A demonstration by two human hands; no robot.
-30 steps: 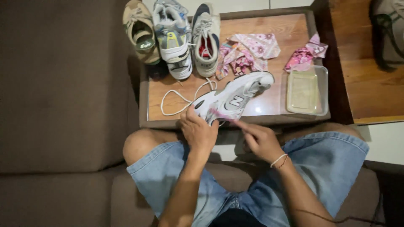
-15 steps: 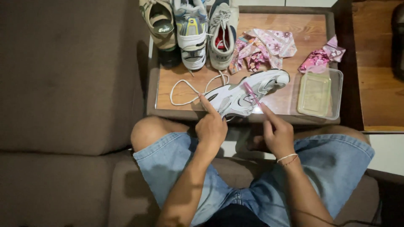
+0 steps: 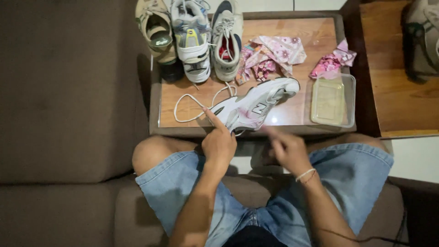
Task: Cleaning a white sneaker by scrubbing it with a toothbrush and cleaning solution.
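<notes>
So, left to right on the bench point(image 3: 292, 116): three spare shoes point(image 3: 192, 39) are lined up at the far-left edge, and a loose white lace point(image 3: 192, 103) is looped in front of them. The white sneaker point(image 3: 256, 105) lies on its side near the front edge, toe pointing right. The left hand point(image 3: 218, 144) is curled shut and pinches the heel end of it, index finger stretched up along the collar. That grip looks right to me; I'd pin the shoe firmly so it doesn't skate on the glossy top.

The right hand point(image 3: 288, 148) is just in front of the bench edge, near the sneaker's midsole. It's motion-blurred, so I can't tell if it's gripping anything. I'd go for short, controlled strokes along the side panel rather than big swipes.

Further right, some crumpled pink floral cloths point(image 3: 274, 55) lie behind the sneaker, then a clear plastic container point(image 3: 333, 100) that's close enough to reach without letting go.
</notes>
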